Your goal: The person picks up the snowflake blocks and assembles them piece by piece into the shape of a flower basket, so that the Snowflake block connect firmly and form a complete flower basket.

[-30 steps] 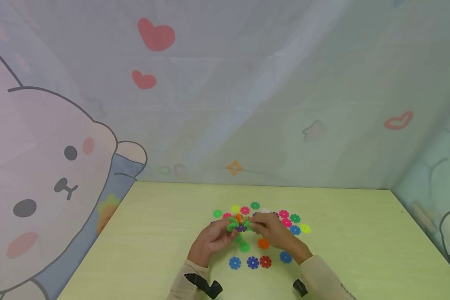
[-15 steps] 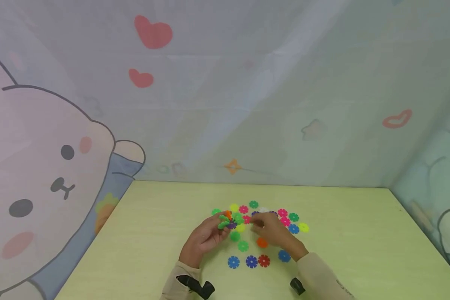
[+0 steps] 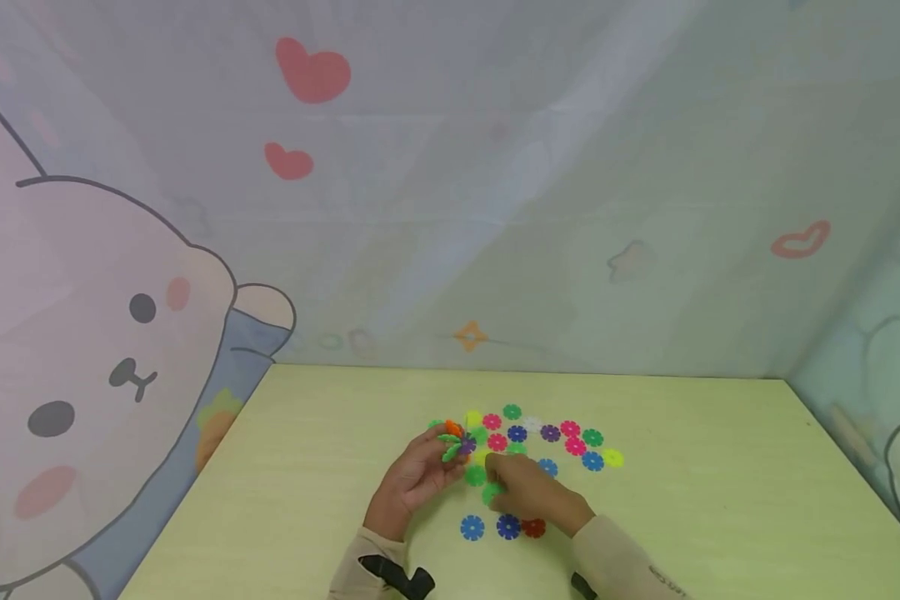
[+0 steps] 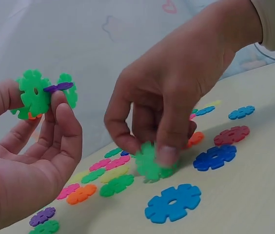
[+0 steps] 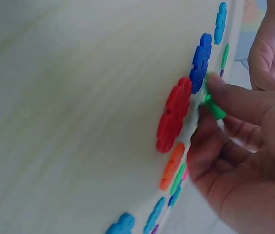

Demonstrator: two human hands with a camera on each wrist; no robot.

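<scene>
My left hand holds up a small cluster of interlocked notched plastic discs, green ones joined with a purple one and an orange one. In the left wrist view the fingertips pinch it from below and behind, well above the tabletop. My right hand reaches down to its right, thumb and forefinger pinching a loose green disc. That green disc is tilted, close over the table. Nearest to it lie a light blue disc and a dark blue disc.
Several loose discs are spread flat on the pale table, among them a red one, a white one and a yellow one. A cartoon-printed cloth stands behind the table's far edge.
My right hand has moved from beside the cluster down toward the front and pinches a loose green disc. My left hand has drawn slightly left with the cluster, which has turned.
</scene>
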